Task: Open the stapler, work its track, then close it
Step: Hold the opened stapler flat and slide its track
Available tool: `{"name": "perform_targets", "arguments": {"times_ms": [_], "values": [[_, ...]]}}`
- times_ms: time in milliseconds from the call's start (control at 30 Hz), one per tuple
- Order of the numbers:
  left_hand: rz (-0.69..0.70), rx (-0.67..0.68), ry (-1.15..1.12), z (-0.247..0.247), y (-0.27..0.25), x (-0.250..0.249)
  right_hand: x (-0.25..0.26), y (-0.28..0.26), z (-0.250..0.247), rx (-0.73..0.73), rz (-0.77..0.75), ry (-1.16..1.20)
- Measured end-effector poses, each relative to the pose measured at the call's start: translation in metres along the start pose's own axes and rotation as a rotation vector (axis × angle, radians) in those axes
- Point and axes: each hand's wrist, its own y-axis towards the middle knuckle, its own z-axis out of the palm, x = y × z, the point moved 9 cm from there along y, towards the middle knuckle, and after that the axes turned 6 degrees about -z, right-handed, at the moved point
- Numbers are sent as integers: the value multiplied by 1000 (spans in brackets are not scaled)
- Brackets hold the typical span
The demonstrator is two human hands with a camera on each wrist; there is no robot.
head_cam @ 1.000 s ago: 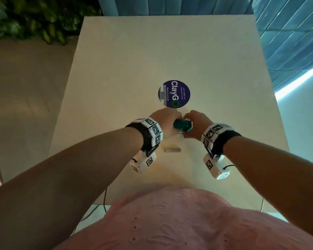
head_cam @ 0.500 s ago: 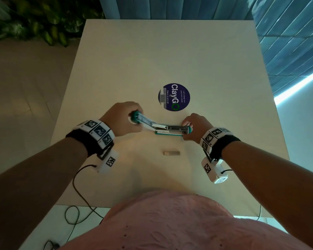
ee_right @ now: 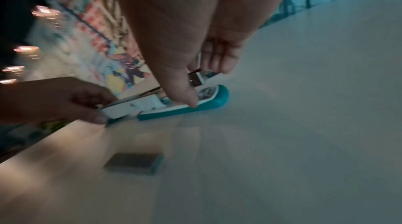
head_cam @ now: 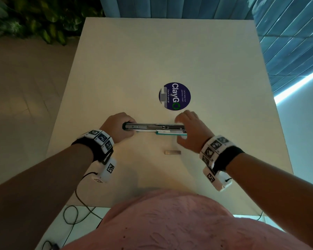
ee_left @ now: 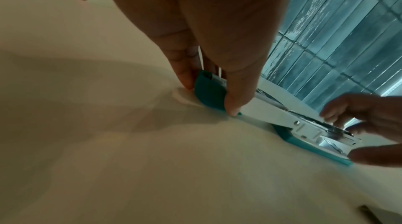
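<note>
A teal and white stapler lies swung fully open and flat on the cream table, its metal track facing up. My left hand grips the teal end of the top cover at the left, thumb on the near side and fingers on the far side. My right hand straddles the right end; its thumb touches the rim of the teal base and its fingers curl over the far side by the track's tip. A short strip of staples lies loose in front of the stapler.
A round dark blue sticker lies flat on the table just behind the stapler. Blue slatted panels stand behind the table and to its right, and plants at the back left. A cable hangs off the near table edge.
My left hand swung the top cover away from the base and out to the left, down flat onto the table. My right hand stayed at the base end and loosened its fingers.
</note>
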Motion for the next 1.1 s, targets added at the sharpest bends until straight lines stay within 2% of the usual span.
{"name": "perform_targets", "arguments": {"times_ms": [33, 100, 167, 200, 300, 500, 633, 700, 900, 1100], "values": [[2, -1, -6, 0, 0, 0, 16, -6, 5, 25, -78, -10], [2, -3, -9, 0, -2, 1, 32, -20, 30, 181, -159, -71], [2, -10, -12, 0, -2, 3, 29, -32, 56, 323, -146, -132], [3, -16, -19, 0, -2, 5, 23, -35, 63, 347, -117, -120], [3, -24, -38, -1, -2, 10, 16, -37, 66, 286, -56, -21], [-6, -27, -40, -2, 0, 11, 16, -30, 60, 269, -75, 1], [7, -45, -70, -2, -3, 10, 17, -11, 11, 16, -101, 49], [12, -53, -79, -3, -5, 8, 11, 0, -10, -40, -77, 24], [10, -70, -98, -3, -6, 8, -8, 14, -6, 70, -1, -46], [11, -64, -95, -2, -5, 10, -10, 17, 0, 116, 19, -73]]}}
